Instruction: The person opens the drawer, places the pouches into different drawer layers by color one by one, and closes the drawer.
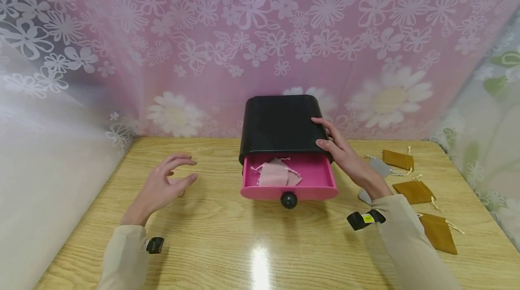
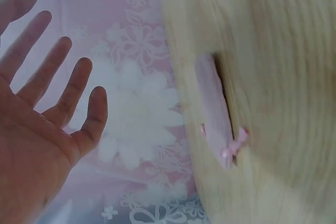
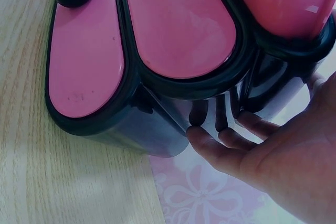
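Note:
A black drawer cabinet (image 1: 282, 123) with pink fronts stands on the table, its top drawer (image 1: 317, 172) pulled out. Inside the drawer lie light pink drawstring pouches (image 1: 274, 174). My right hand (image 1: 345, 154) rests on the cabinet's right side, thumb and a finger at the top edge; the right wrist view shows its fingers touching the black side wall (image 3: 173, 108). Left of the cabinet, my left hand (image 1: 162, 186) hovers above the table, fingers spread and holding nothing. A pink pouch (image 2: 215, 111) lies on the table in the left wrist view; I cannot make it out in the head view.
On the right of the table (image 1: 219, 245) lie brown pouches (image 1: 414, 191) and grey pouches (image 1: 379, 167), partly behind my right arm. A round black knob (image 1: 289, 200) sticks out from the open drawer. A flowered pink curtain (image 1: 243, 33) hangs behind the cabinet.

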The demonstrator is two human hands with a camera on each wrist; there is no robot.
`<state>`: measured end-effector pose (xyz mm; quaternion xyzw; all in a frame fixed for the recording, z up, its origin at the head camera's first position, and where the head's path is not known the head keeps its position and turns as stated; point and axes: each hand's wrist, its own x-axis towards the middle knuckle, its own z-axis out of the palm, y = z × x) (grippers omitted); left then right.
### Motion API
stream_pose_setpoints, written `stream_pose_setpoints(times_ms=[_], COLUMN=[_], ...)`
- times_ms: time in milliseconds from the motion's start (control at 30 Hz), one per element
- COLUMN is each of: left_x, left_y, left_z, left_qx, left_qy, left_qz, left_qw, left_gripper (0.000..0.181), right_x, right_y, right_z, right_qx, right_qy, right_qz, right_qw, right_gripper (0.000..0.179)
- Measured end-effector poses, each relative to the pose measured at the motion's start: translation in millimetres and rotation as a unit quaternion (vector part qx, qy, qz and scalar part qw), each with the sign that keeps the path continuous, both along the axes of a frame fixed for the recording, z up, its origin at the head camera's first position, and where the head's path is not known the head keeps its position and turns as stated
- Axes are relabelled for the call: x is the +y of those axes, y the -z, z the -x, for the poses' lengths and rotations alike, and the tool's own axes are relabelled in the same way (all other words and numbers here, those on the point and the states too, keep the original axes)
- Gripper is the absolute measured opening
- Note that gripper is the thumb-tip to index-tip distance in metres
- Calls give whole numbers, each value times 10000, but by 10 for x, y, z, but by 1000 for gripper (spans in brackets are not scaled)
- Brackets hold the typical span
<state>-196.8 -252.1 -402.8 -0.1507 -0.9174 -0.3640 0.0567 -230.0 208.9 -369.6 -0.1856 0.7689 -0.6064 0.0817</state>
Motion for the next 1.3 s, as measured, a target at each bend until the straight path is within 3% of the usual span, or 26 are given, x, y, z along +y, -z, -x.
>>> stream_pose_setpoints(times_ms=[567,967,1300], left_x=[-282,-432,-564], left_y=[160,204,284], left_z=[-39,-93,-72], left_qx=[-544,-669,-518], left_qy=[-283,-330,-193], left_qz=[453,823,1018], left_qw=[9971,9938,9933], left_gripper=[35,38,30], right_x=[-2,5,2], right_y=[7,1,3], right_z=[3,0,0], right_qx=[-3,-40,-24], right_qy=[23,13,42], right_qz=[43,45,-17], right_qw=[10000,10000,10000], right_gripper=[58,59,58])
